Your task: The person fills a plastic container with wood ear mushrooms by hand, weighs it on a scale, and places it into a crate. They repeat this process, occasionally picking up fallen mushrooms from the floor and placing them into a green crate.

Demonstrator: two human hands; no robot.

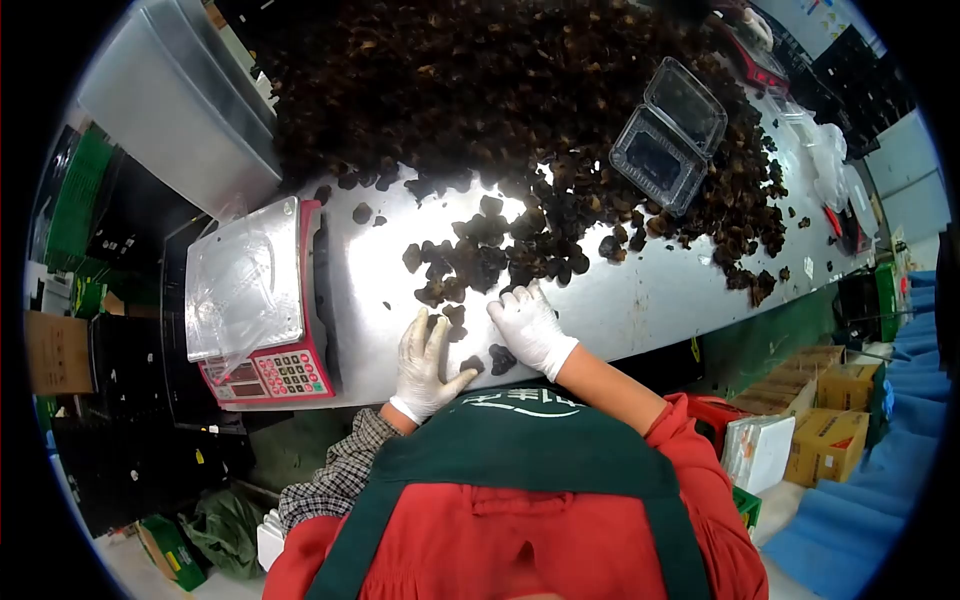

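Both my hands wear white gloves and rest at the near edge of a metal table (620,320). My left hand (425,368) has its fingers apart, with a few dark pieces beside its fingertips and thumb. To its right, my right hand (532,325) has its fingers bent together at the lower edge of a loose cluster of dark, mushroom-like pieces (480,262); whatever its fingertips hold is hidden. A small dark clump (502,360) lies between the hands, close to the apron. Beyond the cluster spreads a large heap of the same pieces (450,90).
A red scale (290,375) with a plastic-covered pan stands at the left, below grey bins (175,100). An open clear plastic box (660,160) lies on the heap. Plastic bags (828,165) are at the far right, near another person's gloved hand (758,28). Cartons (828,445) stand below right.
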